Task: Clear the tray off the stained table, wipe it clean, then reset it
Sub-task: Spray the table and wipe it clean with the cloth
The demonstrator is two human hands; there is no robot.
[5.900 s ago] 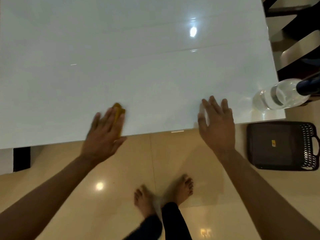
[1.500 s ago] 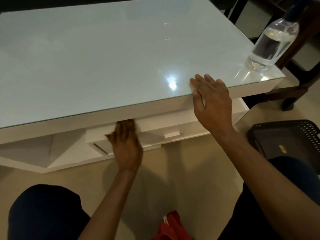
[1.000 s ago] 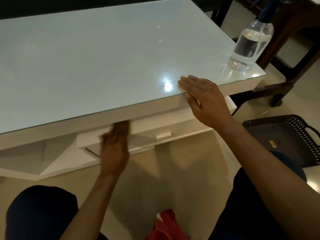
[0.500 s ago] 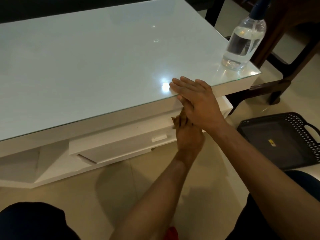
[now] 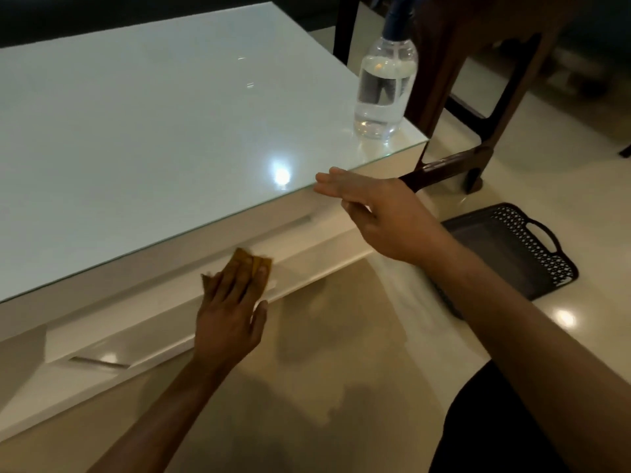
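Glass-topped counter (image 5: 153, 131) w/ spray bottle (image 5: 386, 87): our left hand (image 5: 232, 308) presses cloth (image 5: 252, 264) flat on lower ledge, right hand (image 5: 386, 216) open at edge, nearer tray (image 5: 532, 254) on floor to its right.

Half a second ago our left hand (image 5: 229, 317) was tucked under our right wrist at the drawer's right end; now it has slid left along the drawer front, flat on the yellow cloth (image 5: 251, 264). Our right hand (image 5: 382, 216) has lifted off the desk (image 5: 153, 131) edge and hovers beside it.
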